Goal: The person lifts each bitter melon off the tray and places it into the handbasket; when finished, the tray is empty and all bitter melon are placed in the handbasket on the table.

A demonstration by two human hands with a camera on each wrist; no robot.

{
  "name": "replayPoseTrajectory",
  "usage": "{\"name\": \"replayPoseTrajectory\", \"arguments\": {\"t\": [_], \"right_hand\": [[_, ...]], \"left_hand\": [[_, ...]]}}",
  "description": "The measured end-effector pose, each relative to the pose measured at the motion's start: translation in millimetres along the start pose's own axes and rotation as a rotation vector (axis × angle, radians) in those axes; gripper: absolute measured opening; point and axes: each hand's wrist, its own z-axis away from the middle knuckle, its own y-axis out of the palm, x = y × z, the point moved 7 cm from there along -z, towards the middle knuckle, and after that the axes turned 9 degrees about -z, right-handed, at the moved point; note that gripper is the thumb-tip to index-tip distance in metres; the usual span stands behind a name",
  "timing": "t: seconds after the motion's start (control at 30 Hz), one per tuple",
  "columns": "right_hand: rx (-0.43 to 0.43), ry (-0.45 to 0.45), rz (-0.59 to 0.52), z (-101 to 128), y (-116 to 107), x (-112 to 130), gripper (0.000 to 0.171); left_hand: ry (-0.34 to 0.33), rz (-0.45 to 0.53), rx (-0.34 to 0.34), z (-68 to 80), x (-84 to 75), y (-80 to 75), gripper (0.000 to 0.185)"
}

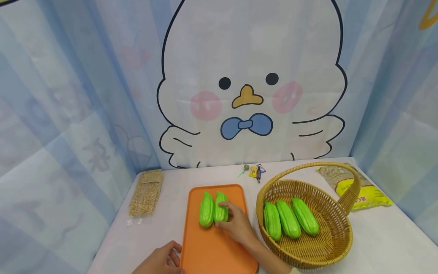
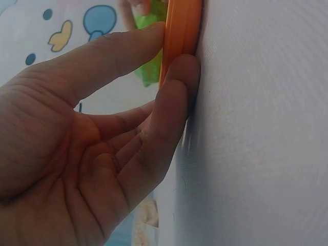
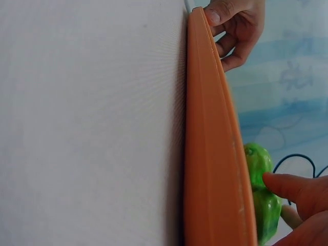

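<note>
Two ridged green gourds lie side by side on an orange tray (image 1: 215, 251), toward its far end. My right hand (image 1: 239, 226) grips the right gourd (image 1: 220, 210) between thumb and fingers; the left gourd (image 1: 206, 211) lies close against it. In the right wrist view, the thumb (image 3: 289, 185) touches a gourd's side just above the tray rim. At the tray's near left edge, my left hand (image 1: 159, 259) pinches the rim, thumb on top and fingertips below, as the left wrist view shows. Three more green gourds (image 1: 288, 220) lie in a wicker basket (image 1: 318, 245) right of the tray.
The basket's tall handle (image 1: 308, 164) arches over it. A yellow-labelled bag (image 1: 369, 196) lies behind the basket, and a clear bag of grains (image 1: 146, 193) at the table's left. Small wrapped items (image 1: 254, 171) lie near the back edge, before a printed curtain (image 1: 246, 148).
</note>
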Motion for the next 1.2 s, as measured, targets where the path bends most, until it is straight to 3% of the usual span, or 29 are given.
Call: {"name": "replayPoseTrajectory", "arguments": {"t": [0.73,0.93,1.2], "right_hand": [[-0.038,-0.004,0.031,0,-5,0,0.056],[-0.049,0.026,0.029,3,-11,9,0.054],[0.014,0.014,-0.038,16,-12,35,0.054]], "left_hand": [[-0.011,0.002,0.001,0.8,-2.4,-0.4,0.041],[-0.011,-0.008,0.001,1.5,-2.7,-0.8,0.042],[-0.007,-0.017,-0.001,1.5,-1.7,-0.1,0.042]]}}
